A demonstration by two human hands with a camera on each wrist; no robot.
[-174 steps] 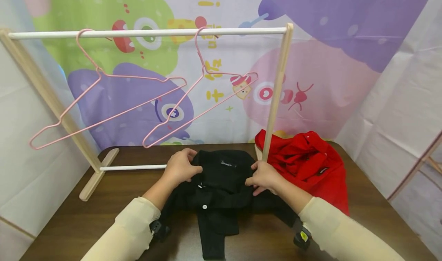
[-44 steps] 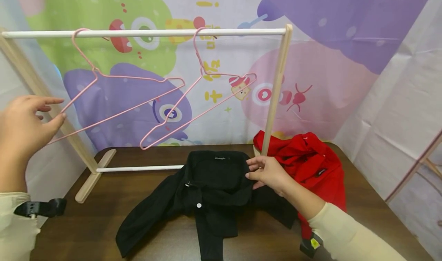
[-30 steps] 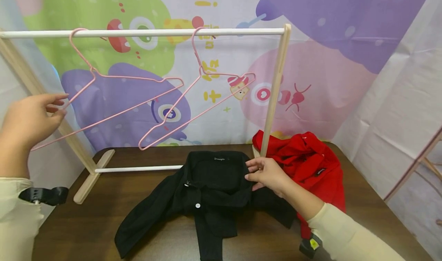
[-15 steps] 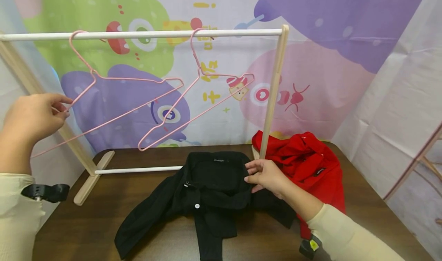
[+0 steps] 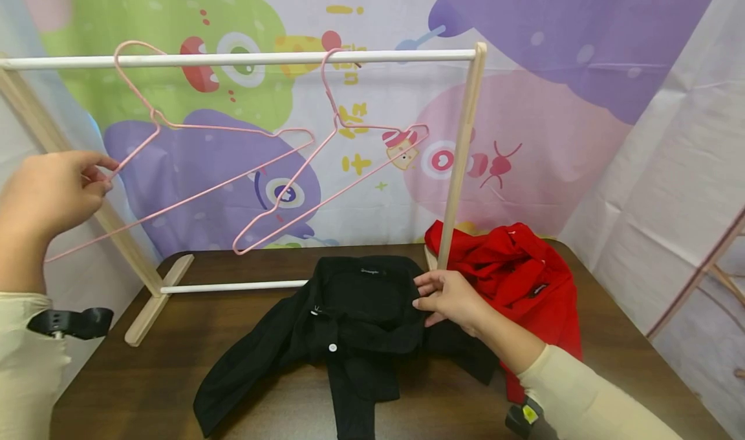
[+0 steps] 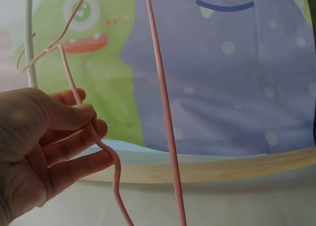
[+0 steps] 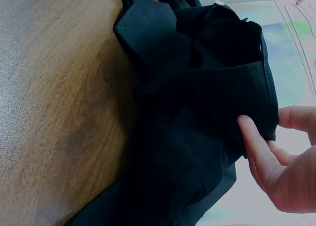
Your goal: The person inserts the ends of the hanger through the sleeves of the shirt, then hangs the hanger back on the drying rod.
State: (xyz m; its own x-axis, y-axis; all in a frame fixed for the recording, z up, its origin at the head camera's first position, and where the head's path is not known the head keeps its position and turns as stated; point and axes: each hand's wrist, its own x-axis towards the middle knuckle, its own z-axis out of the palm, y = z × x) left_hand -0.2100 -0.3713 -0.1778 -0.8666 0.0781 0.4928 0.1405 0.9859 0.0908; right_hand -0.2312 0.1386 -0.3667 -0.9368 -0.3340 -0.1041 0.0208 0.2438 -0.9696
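My left hand [image 5: 52,191] pinches the left shoulder of a pink wire hanger [image 5: 212,127] between thumb and fingers. In the left wrist view the thumb presses the pink wire [image 6: 72,82] against the fingers. This hanger's hook stands a little above the white rail [image 5: 244,59]. My right hand [image 5: 451,301] pinches the right edge of a black jacket [image 5: 367,297], thumb on one side and fingers behind, as the right wrist view shows. The jacket lies on the table, neck label toward the back, sleeves spread, a white button [image 5: 332,347] on its front.
A second pink hanger [image 5: 326,197] hangs from the rail further right. The rack's wooden right post [image 5: 462,162] stands just behind the jacket. A crumpled red garment [image 5: 512,265] lies on the dark wooden table [image 5: 145,388] at the right. A cartoon curtain hangs behind.
My left hand has let go of the jacket, reached left and taken hold of the hanger. Its hook has risen slightly off the rail. The right hand keeps its place on the jacket.
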